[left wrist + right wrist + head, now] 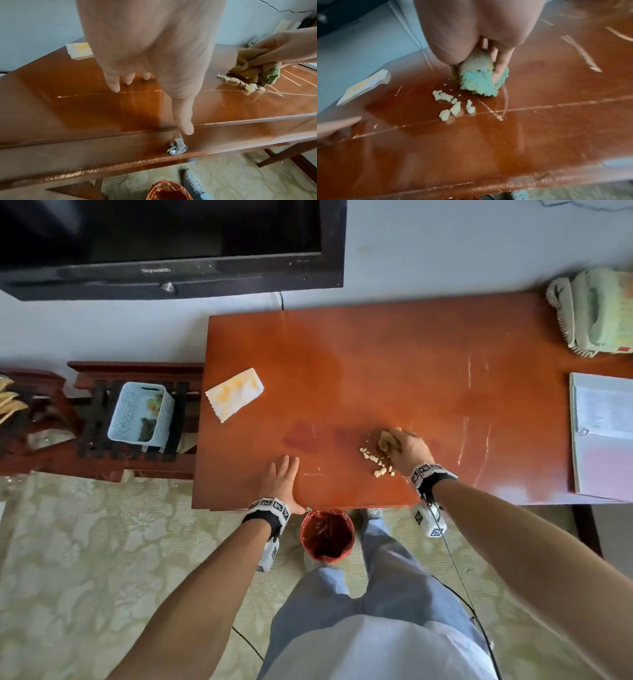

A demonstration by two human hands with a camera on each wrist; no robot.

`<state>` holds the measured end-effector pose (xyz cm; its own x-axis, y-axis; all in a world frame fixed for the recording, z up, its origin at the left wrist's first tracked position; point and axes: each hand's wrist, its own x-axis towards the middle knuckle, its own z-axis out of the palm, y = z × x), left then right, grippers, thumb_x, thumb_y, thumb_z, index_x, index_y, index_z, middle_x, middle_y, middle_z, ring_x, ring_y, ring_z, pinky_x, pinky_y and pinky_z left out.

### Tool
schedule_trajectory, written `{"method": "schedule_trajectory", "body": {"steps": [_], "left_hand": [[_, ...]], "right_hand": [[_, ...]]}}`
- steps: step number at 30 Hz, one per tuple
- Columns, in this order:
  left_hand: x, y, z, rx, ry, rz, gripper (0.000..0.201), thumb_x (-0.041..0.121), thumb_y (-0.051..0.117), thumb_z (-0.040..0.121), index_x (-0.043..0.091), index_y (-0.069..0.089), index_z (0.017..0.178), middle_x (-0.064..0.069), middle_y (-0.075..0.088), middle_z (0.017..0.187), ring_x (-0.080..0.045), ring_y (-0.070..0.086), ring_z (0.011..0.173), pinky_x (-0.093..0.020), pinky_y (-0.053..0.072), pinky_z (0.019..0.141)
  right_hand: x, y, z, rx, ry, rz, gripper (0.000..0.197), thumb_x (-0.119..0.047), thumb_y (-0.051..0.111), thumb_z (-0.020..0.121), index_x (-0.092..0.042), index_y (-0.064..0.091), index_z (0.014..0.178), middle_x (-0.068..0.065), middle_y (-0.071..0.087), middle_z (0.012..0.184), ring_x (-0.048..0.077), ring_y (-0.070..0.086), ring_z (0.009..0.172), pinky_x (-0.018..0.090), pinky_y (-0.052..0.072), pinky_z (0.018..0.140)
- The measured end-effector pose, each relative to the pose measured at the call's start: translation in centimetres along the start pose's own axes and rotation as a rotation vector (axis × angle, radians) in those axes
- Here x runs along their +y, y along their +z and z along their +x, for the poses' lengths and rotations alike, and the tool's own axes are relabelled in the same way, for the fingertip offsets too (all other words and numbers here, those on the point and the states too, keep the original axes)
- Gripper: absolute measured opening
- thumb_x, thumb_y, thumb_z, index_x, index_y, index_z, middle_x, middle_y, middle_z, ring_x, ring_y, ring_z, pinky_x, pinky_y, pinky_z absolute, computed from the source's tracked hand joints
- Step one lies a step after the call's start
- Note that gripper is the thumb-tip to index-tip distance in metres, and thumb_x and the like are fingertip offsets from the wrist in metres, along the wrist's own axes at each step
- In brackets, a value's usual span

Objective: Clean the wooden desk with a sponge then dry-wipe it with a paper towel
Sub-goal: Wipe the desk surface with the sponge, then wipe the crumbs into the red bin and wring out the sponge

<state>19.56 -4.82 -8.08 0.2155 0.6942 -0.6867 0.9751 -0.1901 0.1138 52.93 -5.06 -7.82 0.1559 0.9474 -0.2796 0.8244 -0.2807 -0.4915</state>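
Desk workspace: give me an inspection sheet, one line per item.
Surface: wooden desk glossy, with pale scratches and darker patches near the front edge.
Job's things: sponge pressed on the desk beside pale crumbs; paper towel, stained yellow, lies at the desk's left edge.
Clutter: telephone and a folder at the right end.
Hands: right hand grips the sponge; left hand rests flat on the desk.
Cables: a dark cable hangs from the right wrist.
Surroundings: lined bin on the floor below the front edge; blue basket on a rack to the left; television on the wall.
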Motion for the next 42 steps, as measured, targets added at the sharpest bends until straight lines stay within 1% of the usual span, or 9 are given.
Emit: {"method": "schedule_trajectory", "body": {"steps": [7,15,20,25,28,32,36,40,42], "left_hand": [[0.7,2.8,-3.0,0.131,-0.014,-0.094,0.129,0.043,0.087,0.073,0.027,-0.006,0.161,0.001,-0.011,0.169,-0.036,0.001,0.155,-0.048,0.021,0.124],[2.1,7.2,-7.1,0.261,-0.215,-0.269,0.115,0.036,0.080,0.083,0.028,-0.004,0.161,0.003,-0.004,0.169,-0.031,0.007,0.155,-0.048,0.024,0.123],[3.7,9.5,-8.5,0.265,-0.276,-0.285,0.112,0.039,0.079,0.084,0.023,-0.001,0.161,-0.001,-0.001,0.169,-0.032,0.009,0.155,-0.049,0.027,0.122],[5.4,10.8,-9.8,0.245,-0.340,-0.374,0.105,0.036,0.076,0.087,0.023,0.004,0.162,-0.001,0.002,0.169,-0.030,0.013,0.154,-0.047,0.027,0.122],[5.8,12.0,-10.6,0.198,-0.375,-0.410,0.097,0.038,0.075,0.087,0.021,0.013,0.160,-0.005,0.021,0.166,-0.030,0.030,0.149,-0.048,0.037,0.116],[5.4,14.6,-11.3,0.141,-0.400,-0.477,0.082,0.037,0.069,0.092,0.019,0.024,0.158,-0.005,0.040,0.157,-0.027,0.045,0.139,-0.046,0.043,0.111],[4.3,20.0,-10.1,0.034,-0.374,-0.466,0.061,0.032,0.062,0.096,0.021,0.037,0.151,-0.008,0.058,0.136,-0.026,0.058,0.124,-0.041,0.050,0.101],[3.0,27.4,-5.2,-0.003,-0.400,-0.485,0.059,0.033,0.059,0.098,0.018,0.035,0.150,-0.009,0.058,0.136,-0.028,0.057,0.125,-0.041,0.049,0.101],[2.7,31.8,-2.5,-0.037,-0.431,-0.516,0.058,0.033,0.059,0.098,0.015,0.035,0.148,-0.011,0.059,0.134,-0.029,0.057,0.124,-0.042,0.049,0.101]], "right_hand": [[0.9,-0.6,-1.7,0.099,0.297,-0.002,0.026,-0.029,0.047,0.093,-0.023,0.065,0.112,0.009,0.066,0.108,0.029,0.062,0.104,0.038,0.055,0.090],[-1.4,-0.4,-2.2,-0.032,0.198,0.106,0.024,-0.039,0.051,0.095,-0.023,0.069,0.094,0.002,0.064,0.083,0.023,0.059,0.072,0.029,0.052,0.070],[-1.2,-0.7,-3.2,0.045,0.217,0.367,0.017,-0.018,0.055,0.093,-0.022,0.071,0.089,-0.007,0.068,0.075,0.006,0.066,0.065,0.013,0.050,0.054],[-2.5,-0.7,-5.5,0.081,0.017,0.348,0.016,-0.015,0.053,0.085,-0.026,0.064,0.085,0.000,0.062,0.086,0.012,0.062,0.067,0.027,0.057,0.055],[-6.2,-1.4,-9.0,-0.113,-0.183,0.461,0.019,-0.002,0.054,0.092,-0.016,0.067,0.091,0.003,0.065,0.085,0.013,0.065,0.061,0.024,0.056,0.048],[-8.2,1.6,-13.1,-0.673,-0.162,0.327,0.014,-0.017,0.054,0.100,-0.020,0.067,0.105,0.005,0.072,0.089,0.011,0.072,0.067,0.026,0.059,0.058],[-5.8,8.8,-15.4,-0.721,-0.271,0.071,0.033,-0.023,0.056,0.098,-0.032,0.059,0.130,-0.005,0.066,0.114,0.013,0.068,0.093,0.030,0.059,0.082],[-1.4,18.2,-12.5,-0.762,-0.182,-0.020,0.032,-0.018,0.052,0.099,-0.025,0.062,0.129,0.003,0.066,0.118,0.019,0.067,0.089,0.021,0.055,0.066],[1.3,23.1,-10.6,-0.712,-0.146,-0.088,0.033,-0.015,0.052,0.098,-0.019,0.063,0.129,0.010,0.065,0.122,0.028,0.064,0.105,0.032,0.053,0.086]]}}
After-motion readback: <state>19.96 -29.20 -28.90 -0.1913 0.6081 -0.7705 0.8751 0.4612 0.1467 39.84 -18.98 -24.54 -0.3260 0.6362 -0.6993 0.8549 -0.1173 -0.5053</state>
